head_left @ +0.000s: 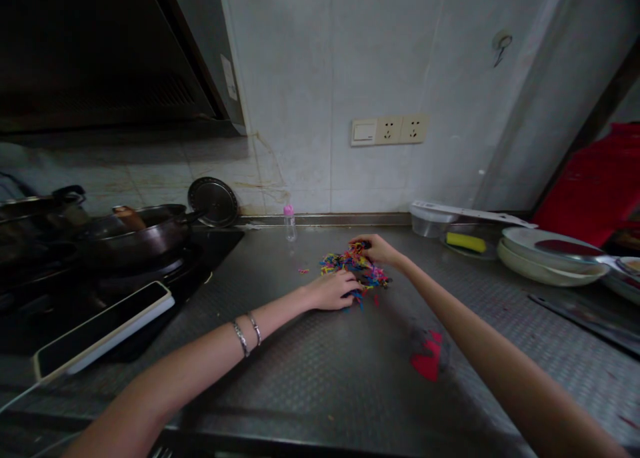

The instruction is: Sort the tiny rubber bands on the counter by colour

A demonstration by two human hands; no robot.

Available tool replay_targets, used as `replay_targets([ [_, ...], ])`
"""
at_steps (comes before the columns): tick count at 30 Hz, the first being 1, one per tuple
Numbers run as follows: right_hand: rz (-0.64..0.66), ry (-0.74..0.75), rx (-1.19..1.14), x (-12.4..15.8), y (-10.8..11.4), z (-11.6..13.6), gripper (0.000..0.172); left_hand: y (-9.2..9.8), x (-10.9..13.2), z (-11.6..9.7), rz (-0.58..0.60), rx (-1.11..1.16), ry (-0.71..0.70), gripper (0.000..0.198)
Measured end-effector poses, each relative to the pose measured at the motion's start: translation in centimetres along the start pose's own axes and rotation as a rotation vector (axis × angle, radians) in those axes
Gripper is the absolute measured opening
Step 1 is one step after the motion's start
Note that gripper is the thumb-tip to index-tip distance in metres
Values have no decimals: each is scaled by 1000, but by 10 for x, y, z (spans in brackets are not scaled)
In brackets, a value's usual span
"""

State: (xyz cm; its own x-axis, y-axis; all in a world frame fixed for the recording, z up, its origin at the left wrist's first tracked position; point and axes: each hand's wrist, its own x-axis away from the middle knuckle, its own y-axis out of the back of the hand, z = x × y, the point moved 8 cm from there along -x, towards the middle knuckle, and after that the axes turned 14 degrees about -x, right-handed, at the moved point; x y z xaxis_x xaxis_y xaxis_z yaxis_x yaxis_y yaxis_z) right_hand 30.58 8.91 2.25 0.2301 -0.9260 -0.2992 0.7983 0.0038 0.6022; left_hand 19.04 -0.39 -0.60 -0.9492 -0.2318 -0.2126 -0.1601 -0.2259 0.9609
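Observation:
A loose heap of small colourful rubber bands (345,261) lies on the metal counter (300,371). My left hand (334,290) rests at the near side of the heap, its fingers curled over some of the bands. At the far right side, my right hand (376,249) pinches a clump of bands, lifted slightly at the heap's edge. A few stray bands (303,271) lie apart to the left. Behind the heap, near the wall, stands a small clear bottle (290,223) with a pink cap. Some fingertips are hidden among the bands.
A clear plastic bag with a red piece (427,361) lies closer to me. On the left are a phone (105,331) and a pan (135,235) on the stove. To the right stand stacked bowls (540,261), a yellow sponge (466,243) and a knife (585,321).

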Motion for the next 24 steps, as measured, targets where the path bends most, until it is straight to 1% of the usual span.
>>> replay_targets([
  [3,-59,5,56,2,6,0,29,-1,9,26,-5,-16,74,28],
  [5,-90,1,102,1,6,5,29,3,15,47,-32,31,159,25],
  [7,-109,-11,138,-2,3,11,33,9,22,70,-91,118,283,24],
  [9,-105,-19,143,-8,-4,19,34,16,30,94,-178,200,439,27],
  [11,-59,-7,105,-15,-14,28,32,23,40,118,-267,241,613,29],
  [13,44,16,39,-21,-27,36,32,26,49,137,-331,245,761,28],
  [15,161,21,-7,-24,-38,42,36,28,54,149,-363,237,834,27],
  [17,245,-4,10,-22,-42,44,38,27,52,151,-352,219,811,26],
  [19,255,-41,104,-17,-38,44,37,23,42,141,-271,184,697,25],
  [20,234,-58,171,-14,-33,43,36,19,36,132,-205,161,611,27],
  [22,175,-87,314,-6,-21,39,33,7,26,109,-59,114,428,37],
  [24,132,-151,458,5,-10,30,32,-4,21,87,60,80,297,45],
])
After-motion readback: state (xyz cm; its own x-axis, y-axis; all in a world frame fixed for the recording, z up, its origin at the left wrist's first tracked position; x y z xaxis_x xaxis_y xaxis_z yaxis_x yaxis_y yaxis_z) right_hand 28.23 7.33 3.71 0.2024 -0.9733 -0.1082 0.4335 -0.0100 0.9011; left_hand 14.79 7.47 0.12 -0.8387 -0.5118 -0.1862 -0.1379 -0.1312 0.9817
